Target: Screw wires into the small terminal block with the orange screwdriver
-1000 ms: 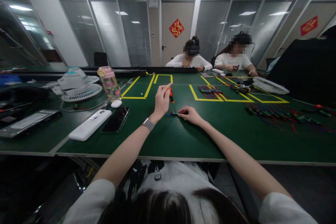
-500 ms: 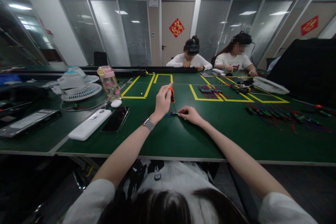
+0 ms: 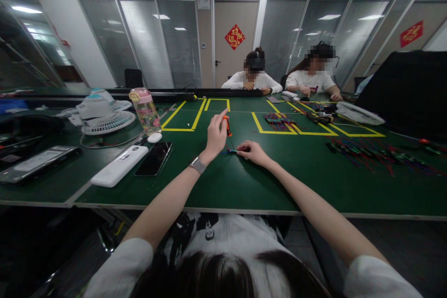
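The board [image 3: 233, 151] lies on the bench [image 3: 272, 191], the grip of the right hand [image 3: 253, 152] clamped on its right end, probably steadying it. Above the board, the left hand [image 3: 216, 132] clasps the screwdriver [image 3: 228, 126] near upright, presumably to press downward.

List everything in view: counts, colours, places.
Screwdriver: 1, orange and black, centre.
Wired part: 1, green, under screwdriver tip.
Wired heaps: at least 2, red and blue, right.
Bottle: 1, clear, pink lid, left.
Fans: count unclear, white, both sides.
Phone: 1, black, left.
Slab: 1, white, beside phone.
Small object: 1, white, near bottle.
Flat device: 1, silver, far left.
Tabletop: count unclear, green, foreground.
Tape outlines: several, yellow, on tabletop.
Bulky object: 1, black, right.
Other people: 2, white tops, far side.
Signs: 2, red, background.
Watch: 1, grey, left wrist.
Left hand: 1, at screwdriver handle.
Right hand: 1, at wired part.
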`<state>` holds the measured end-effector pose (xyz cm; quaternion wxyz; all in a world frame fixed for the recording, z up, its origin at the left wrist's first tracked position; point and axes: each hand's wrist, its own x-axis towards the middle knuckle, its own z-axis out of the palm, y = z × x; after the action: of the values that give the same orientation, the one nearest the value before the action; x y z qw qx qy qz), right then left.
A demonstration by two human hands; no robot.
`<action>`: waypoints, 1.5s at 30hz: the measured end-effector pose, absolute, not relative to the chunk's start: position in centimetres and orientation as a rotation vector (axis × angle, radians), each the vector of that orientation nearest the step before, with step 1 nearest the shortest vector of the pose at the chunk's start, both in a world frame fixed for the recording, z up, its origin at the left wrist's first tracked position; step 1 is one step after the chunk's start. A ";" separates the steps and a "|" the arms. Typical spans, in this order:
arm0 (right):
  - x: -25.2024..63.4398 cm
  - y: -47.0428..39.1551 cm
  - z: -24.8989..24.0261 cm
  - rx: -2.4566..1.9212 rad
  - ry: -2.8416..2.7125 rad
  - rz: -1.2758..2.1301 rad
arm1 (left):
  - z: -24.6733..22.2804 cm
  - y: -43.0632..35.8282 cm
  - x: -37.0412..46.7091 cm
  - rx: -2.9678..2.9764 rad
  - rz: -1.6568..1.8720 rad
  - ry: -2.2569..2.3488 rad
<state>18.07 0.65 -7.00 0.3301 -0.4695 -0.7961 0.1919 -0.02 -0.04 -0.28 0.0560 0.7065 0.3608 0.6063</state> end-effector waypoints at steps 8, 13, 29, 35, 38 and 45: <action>18.1 0.7 -7.1 -1.228 -2.073 0.500 | -0.1 -0.3 -0.1 2.136 1.879 1.187; 18.1 0.6 -7.1 -1.215 -2.075 0.503 | 0.0 -0.4 0.0 2.134 1.840 1.068; 18.1 0.7 -7.1 -1.227 -2.094 0.472 | -0.4 -0.1 -0.1 2.122 1.876 1.132; 18.1 0.7 -7.1 -1.217 -2.089 0.479 | -0.3 0.0 -0.1 2.056 1.841 1.136; 18.1 0.6 -7.1 -1.225 -2.084 0.480 | -0.2 -0.1 -0.1 2.027 1.839 1.067; 18.1 0.6 -7.0 -1.222 -2.092 0.478 | -0.2 -0.1 -0.1 2.070 1.812 1.164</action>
<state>18.14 0.59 -7.03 0.3298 -0.4670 -0.7999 0.1828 -0.11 -0.08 -0.16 0.0771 0.6909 0.3884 0.6049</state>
